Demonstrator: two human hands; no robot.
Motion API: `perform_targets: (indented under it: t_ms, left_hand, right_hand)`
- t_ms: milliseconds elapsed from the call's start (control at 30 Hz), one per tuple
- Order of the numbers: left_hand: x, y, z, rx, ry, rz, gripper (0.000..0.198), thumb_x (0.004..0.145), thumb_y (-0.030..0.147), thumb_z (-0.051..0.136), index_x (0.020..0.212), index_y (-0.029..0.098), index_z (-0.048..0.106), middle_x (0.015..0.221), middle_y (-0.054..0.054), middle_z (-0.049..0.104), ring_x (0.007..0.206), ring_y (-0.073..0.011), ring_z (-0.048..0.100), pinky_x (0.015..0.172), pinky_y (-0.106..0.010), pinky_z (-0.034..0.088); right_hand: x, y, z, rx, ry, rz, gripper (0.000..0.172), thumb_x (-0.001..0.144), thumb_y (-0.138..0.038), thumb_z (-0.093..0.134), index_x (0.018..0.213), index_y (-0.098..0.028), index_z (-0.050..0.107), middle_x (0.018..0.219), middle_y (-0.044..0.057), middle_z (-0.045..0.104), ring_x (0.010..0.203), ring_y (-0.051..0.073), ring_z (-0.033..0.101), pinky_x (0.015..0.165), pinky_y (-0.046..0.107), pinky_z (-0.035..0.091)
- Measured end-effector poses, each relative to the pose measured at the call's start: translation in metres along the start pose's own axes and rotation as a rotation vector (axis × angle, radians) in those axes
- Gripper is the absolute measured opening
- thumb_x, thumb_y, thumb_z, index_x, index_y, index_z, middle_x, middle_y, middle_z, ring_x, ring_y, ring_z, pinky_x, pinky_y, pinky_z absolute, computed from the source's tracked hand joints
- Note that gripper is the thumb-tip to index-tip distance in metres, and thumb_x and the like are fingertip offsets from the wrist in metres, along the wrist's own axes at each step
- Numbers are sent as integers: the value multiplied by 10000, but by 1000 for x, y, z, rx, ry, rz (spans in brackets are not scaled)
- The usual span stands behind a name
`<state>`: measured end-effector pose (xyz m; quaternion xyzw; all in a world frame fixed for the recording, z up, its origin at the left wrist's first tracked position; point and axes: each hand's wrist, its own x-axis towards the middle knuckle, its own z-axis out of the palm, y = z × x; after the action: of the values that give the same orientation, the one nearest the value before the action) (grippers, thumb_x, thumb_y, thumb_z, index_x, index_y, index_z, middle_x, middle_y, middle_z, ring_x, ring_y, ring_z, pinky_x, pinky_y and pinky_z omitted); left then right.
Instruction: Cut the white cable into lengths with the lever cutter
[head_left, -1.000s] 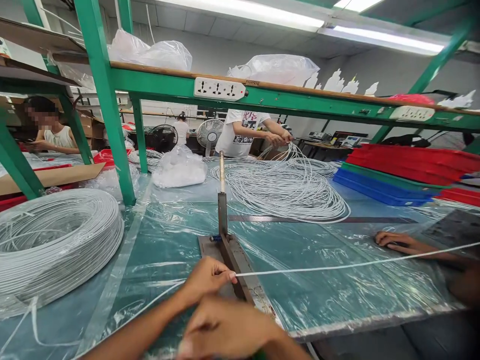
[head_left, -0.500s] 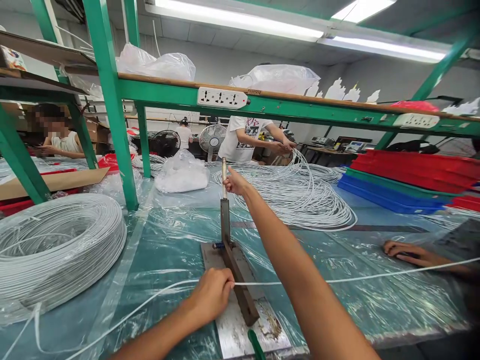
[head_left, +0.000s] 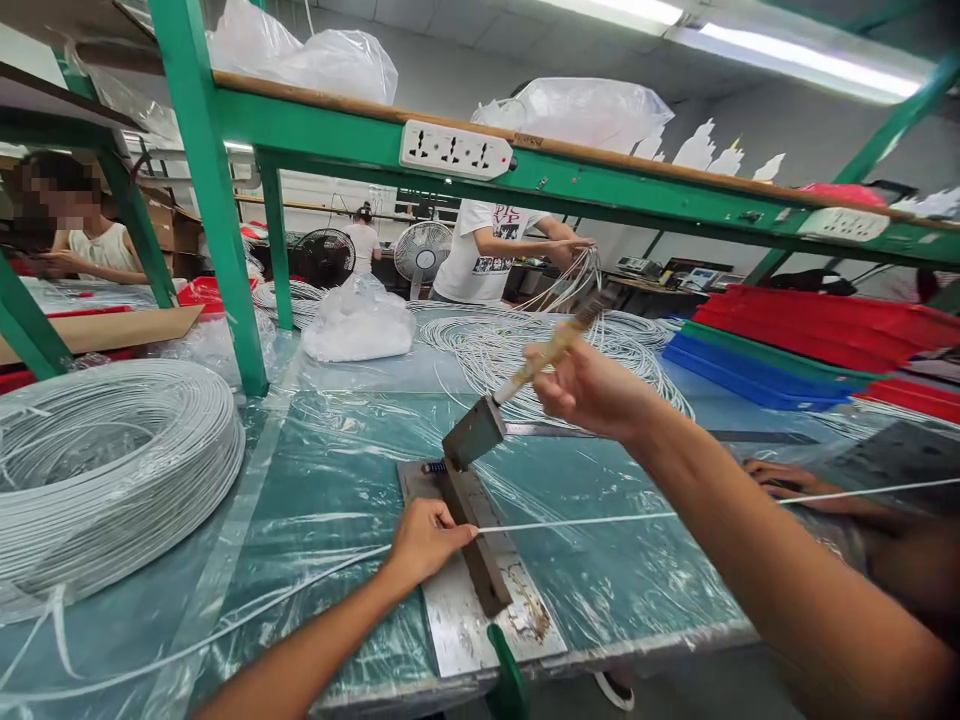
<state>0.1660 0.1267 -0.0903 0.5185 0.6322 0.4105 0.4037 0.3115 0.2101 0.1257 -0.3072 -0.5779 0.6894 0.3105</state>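
A lever cutter (head_left: 474,432) stands on a metal base plate (head_left: 457,640), its arm raised and leaning to the right. My right hand (head_left: 600,385) is closed around the cutter's handle (head_left: 559,352), which is smeared by motion at its tip. My left hand (head_left: 427,540) pinches a white cable (head_left: 577,522) against the cutter's lower bar (head_left: 480,560). From there the cable runs taut to the right, passing behind my right forearm, and trails left across the table. A green clamp handle (head_left: 506,670) shows at the front edge of the plate.
A large coil of white cable (head_left: 172,470) lies on the left. Loose cable loops (head_left: 480,345) spread at the back, where a person (head_left: 487,250) holds some. Red and blue trays (head_left: 765,370) are stacked at right, near another person's hand (head_left: 780,478). A green shelf (head_left: 330,135) crosses overhead.
My right hand has swung the lever from upright down to the right. My left hand still pinches the cable at the bar. The view has tilted slightly downward.
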Motion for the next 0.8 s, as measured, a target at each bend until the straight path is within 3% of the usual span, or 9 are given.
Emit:
perform_targets:
  t_ms: [200,267,333,400,533,633,800]
  left_hand:
    - [-7,6,3,65,91,-30,287,648,331,643,508,183,442,494,59,414,513,-97,383,496,-234,210]
    - [-11,11,2,97,110,-16,273,658,307,626,508,183,435,500,58,415,520,-98,379,503,-239,205]
    - [-15,15,2,126,119,-2,254,665,283,608,511,184,433,499,59,408,519,-98,377,509,-241,204]
    - [-18,17,1,149,125,6,241,668,273,599,516,186,433,499,60,404,517,-99,379,510,-241,205]
    - [-19,18,1,177,129,11,238,667,275,593,521,189,426,496,62,402,512,-101,378,508,-240,203]
    - [-18,18,0,191,125,18,254,661,273,602,517,190,410,486,64,383,508,-101,369,507,-240,197]
    - [-18,18,-3,176,104,23,283,665,286,611,517,191,390,481,66,367,500,-100,357,496,-241,192]
  right_hand:
    - [-98,69,-4,-120,100,261,458,704,-619,652,759,-201,473,466,-16,545,346,82,468,345,144,337]
    - [-120,93,-2,-127,193,333,513,666,-614,679,922,-204,508,478,-22,550,338,90,473,340,152,338]
    - [-135,110,4,-84,265,364,693,650,-576,703,1175,-214,433,492,-42,547,327,91,469,329,148,334]
    - [-146,118,10,-29,279,386,800,660,-505,717,1294,-208,331,540,-49,555,328,73,461,327,137,342]
    - [-156,125,21,99,226,516,652,659,-385,714,1199,-191,403,567,-72,507,286,19,365,292,114,303]
    - [-156,132,22,154,220,582,615,628,-406,696,1140,-207,419,476,-110,409,249,31,302,251,121,244]
    - [-155,142,24,-15,202,569,559,650,-486,634,1071,-199,403,373,-144,263,233,41,220,259,118,187]
